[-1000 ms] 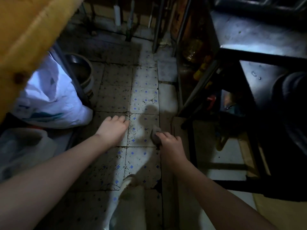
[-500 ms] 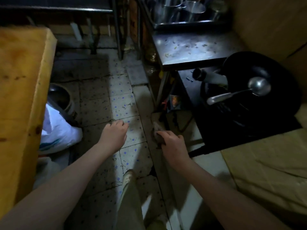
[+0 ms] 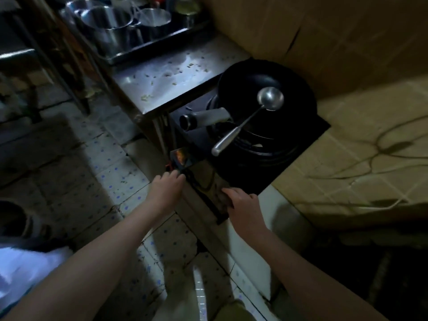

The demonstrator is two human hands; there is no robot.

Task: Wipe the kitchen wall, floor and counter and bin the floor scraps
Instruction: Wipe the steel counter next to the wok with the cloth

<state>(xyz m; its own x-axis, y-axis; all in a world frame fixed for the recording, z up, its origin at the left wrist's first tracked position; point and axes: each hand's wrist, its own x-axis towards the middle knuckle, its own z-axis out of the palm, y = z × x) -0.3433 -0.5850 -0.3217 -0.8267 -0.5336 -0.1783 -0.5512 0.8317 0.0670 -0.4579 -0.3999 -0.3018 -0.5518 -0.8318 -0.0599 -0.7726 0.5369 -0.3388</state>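
Note:
My right hand (image 3: pixel 243 205) is shut on a small grey scrub pad (image 3: pixel 222 198), pressed against the dark front edge of the stove (image 3: pixel 259 172). Just left of it, my left hand (image 3: pixel 167 188) is open, palm down, with its fingertips at the stove's lower front corner and nothing in it. The steel counter (image 3: pixel 166 75) beyond the stove carries scattered food scraps. Below both arms lies the spotted tiled floor (image 3: pixel 115 181), dirty along the joints. The wall (image 3: pixel 324 31) behind the stove looks brown and board-like.
A black wok (image 3: pixel 250 82) with a steel ladle (image 3: pixel 269 98) sits on the stove. Several steel pots (image 3: pixel 108 22) stand on a tray at the back. A tiled ledge (image 3: pixel 359 147) is at right; a white bag (image 3: pixel 25 274) and a metal bowl (image 3: pixel 14 218) are at left.
My view has swung right and up from the floor to the stove and counter. Both hands moved right with it; the pad left the floor tile and now meets the stove front.

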